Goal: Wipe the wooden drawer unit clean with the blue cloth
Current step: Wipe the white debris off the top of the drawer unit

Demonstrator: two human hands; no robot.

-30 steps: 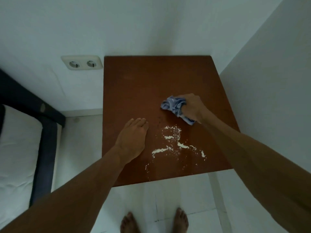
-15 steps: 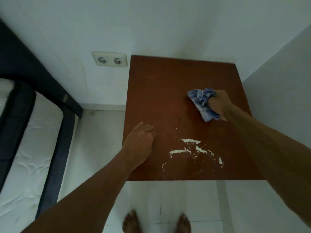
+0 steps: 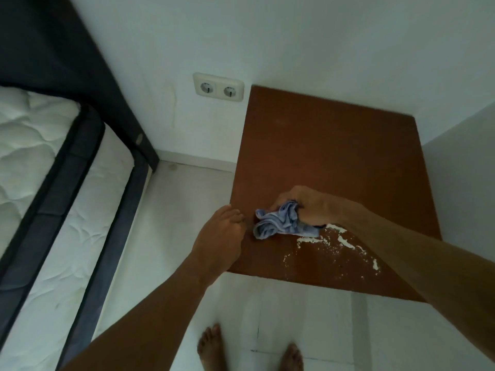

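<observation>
Cloth bunched at the unit's near left, white crumbs just beside it.

From the head view: the right hand (image 3: 308, 207) has its fingers clenched around the blue cloth (image 3: 281, 223) on the wooden drawer unit (image 3: 334, 156); the left hand (image 3: 219, 236), fingers curled and holding nothing, rests at its left edge. A careless swipe could scatter the white residue (image 3: 340, 242) onto the floor (image 3: 187, 210).

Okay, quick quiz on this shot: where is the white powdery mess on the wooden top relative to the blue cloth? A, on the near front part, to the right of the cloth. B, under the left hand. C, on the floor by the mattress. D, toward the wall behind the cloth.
A: the white powder lies on the near front part of the wooden top, just right of the blue cloth bunched in the right hand.
</observation>
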